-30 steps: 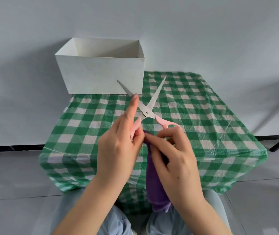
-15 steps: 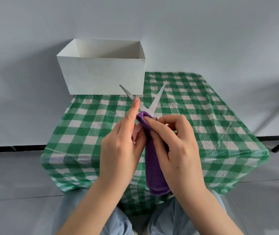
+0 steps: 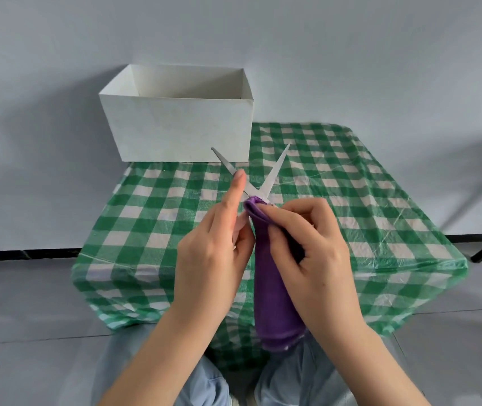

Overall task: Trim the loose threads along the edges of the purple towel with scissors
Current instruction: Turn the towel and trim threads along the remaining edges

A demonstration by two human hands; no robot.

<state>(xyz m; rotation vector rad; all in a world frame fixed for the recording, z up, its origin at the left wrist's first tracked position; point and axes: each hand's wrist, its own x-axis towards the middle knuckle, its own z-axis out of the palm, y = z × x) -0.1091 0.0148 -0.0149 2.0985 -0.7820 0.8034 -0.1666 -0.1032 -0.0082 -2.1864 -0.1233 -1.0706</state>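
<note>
While both hands grip scissors & towel, checked table meets grey wall.

A single head-worn view is aimed forward and down, close above the table.

Upright purple towel, open scissors

Pale wall, grey tiled floor
</note>
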